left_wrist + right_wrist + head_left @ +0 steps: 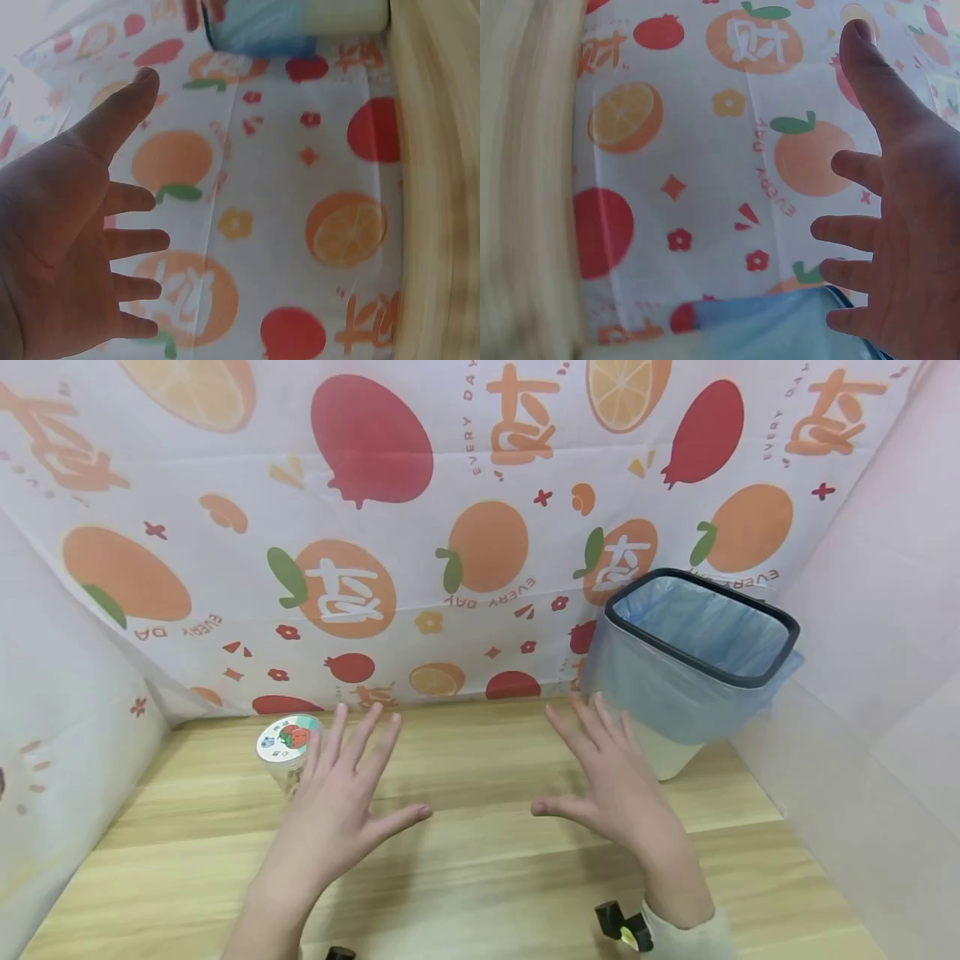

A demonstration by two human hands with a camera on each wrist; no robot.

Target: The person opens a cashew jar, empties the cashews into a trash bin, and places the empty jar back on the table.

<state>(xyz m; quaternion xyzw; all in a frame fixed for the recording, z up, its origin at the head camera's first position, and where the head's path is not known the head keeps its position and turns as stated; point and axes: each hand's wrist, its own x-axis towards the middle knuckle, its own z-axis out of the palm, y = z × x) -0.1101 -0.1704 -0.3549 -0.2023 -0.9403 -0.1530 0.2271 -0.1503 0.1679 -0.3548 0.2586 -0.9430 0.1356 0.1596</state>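
Observation:
My left hand point(337, 806) is raised over the wooden table with its fingers spread and nothing in it. Just beyond it stands a clear tub point(287, 743) with a white lid bearing a strawberry print, partly covered by the fingers in the head view. My right hand point(611, 777), likewise spread and holding nothing, hovers in front of a trash bin point(697, 635). The bin has a dark rim and a bluish plastic liner draped over its sides. In the wrist views, the palms of the left hand point(64, 240) and right hand point(915, 225) are bare.
A fruit-printed cloth point(450, 552) hangs behind the table. Pale walls close in the left point(60, 710) and right point(870, 693) sides. The light wood tabletop point(465, 885) stretches between the hands. Dark wrist mounts show near the right sleeve point(693, 939).

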